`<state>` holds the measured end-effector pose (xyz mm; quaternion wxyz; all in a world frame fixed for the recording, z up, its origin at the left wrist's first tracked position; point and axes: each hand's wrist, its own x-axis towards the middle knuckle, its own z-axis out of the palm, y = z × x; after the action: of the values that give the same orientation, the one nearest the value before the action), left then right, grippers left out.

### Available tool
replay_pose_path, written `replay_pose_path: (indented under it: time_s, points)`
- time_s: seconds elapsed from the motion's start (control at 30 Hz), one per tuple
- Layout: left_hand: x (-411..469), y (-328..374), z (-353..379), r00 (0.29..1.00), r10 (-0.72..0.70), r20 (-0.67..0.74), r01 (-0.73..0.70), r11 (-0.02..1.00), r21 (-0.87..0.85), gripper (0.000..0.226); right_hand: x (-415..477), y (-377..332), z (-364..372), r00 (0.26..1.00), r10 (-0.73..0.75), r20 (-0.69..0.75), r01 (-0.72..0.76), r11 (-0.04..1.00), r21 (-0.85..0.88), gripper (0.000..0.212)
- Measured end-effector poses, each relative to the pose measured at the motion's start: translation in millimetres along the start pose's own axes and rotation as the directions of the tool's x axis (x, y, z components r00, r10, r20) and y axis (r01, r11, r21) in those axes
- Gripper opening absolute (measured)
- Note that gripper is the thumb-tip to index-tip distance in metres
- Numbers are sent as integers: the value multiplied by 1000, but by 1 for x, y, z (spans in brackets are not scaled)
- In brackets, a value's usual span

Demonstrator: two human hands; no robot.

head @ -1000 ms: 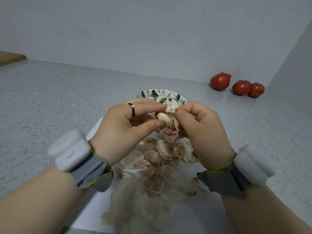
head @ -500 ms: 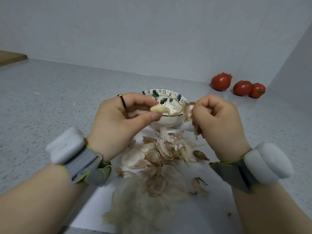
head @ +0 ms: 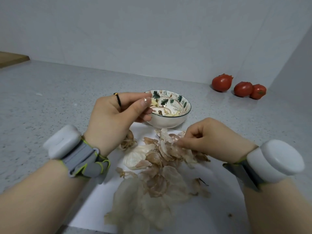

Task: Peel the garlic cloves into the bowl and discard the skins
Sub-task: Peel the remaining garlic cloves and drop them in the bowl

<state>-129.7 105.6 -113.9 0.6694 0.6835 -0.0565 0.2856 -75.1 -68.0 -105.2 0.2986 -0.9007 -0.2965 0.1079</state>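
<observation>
hovering over the near-left rim of the patterned bowl (head: 168, 122), the left hand (head: 116, 114) has thumb and forefinger tips drawn together. a pale garlic clove (head: 153, 103) shows just past them; whether it is gripped cannot be told. the right hand (head: 207, 135), fingers curled, pinches papery skins (head: 160, 179) heaped on the white sheet (head: 211, 213). peeled cloves (head: 172, 114) lie in the bowl.

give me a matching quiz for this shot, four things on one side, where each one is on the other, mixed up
1 tomatoes
2 garlic skins
3 left hand
4 wooden board

a at the rim of the bowl
b far left edge of the counter
c piled on the white sheet
d back right corner of the counter

Pairs: 1-d, 2-c, 3-a, 4-b
</observation>
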Motion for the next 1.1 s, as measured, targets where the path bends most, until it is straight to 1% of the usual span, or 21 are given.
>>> replay_pose_path:
  time_s: [0.07,0.1,0.2,0.23,0.3,0.33,0.43,0.5,0.57,0.6,0.67,0.7,0.73,0.8,0.87,0.9,1.0,1.1]
  points:
    - [0,1,0,1000,-9,13,9,1000,5,18,0,-1,-1,999,-22,-26,22,1000,16,23]
    - [-1,0,0,1000,-10,17,10,1000,4,17,0,-1,-1,999,-36,-37,37,999,20,23]
    - [-1,0,0,1000,-12,22,12,1000,1,16,-2,-4,-1,998,-49,-30,49,999,22,16]
    - [-1,0,0,1000,-12,23,12,1000,1,16,-2,-4,-1,999,-43,-14,44,999,14,18]
    - [0,-1,0,1000,-10,25,10,1000,0,15,-2,-4,0,999,-32,38,33,999,-10,30]
    - [0,-2,-1,1000,-8,27,8,1000,5,16,-3,-5,1,998,-34,52,35,999,-17,31]
    - [1,-5,-3,999,1,50,-3,999,35,24,-4,-7,1,996,-83,21,83,996,20,11]
    - [0,-6,-3,997,5,77,-9,999,50,28,-4,-5,0,994,-110,3,110,993,43,13]
    - [-1,-7,-1,994,4,108,-10,998,62,27,-4,-8,-1,992,-115,-47,119,987,107,11]
    - [-2,-7,0,993,2,115,-10,998,68,25,-4,-9,-1,990,-113,-79,123,982,146,15]
    - [-3,-7,0,994,-2,108,-6,997,76,19,-3,-9,1,980,-111,-168,143,970,194,29]
    - [-3,-6,1,995,-3,104,-5,997,75,16,-2,-9,3,971,-114,-211,157,967,199,31]
    - [-4,-6,1,995,1,102,-9,997,75,15,-1,-11,6,963,-117,-242,171,961,216,26]
    - [-5,-6,2,993,7,122,-17,997,79,16,1,-15,12,962,-118,-248,196,926,321,6]
    - [-7,-7,3,988,11,155,-25,995,91,16,2,-18,19,962,-128,-239,225,869,441,15]
    - [-7,-8,4,986,16,165,-33,995,99,17,3,-19,22,959,-137,-247,243,848,471,15]
    - [-7,-10,3,987,31,156,-54,989,140,26,3,-21,24,940,-131,-316,281,821,497,15]
    - [-6,-8,2,989,55,137,-80,979,189,20,7,-15,21,893,-41,-448,281,829,484,19]
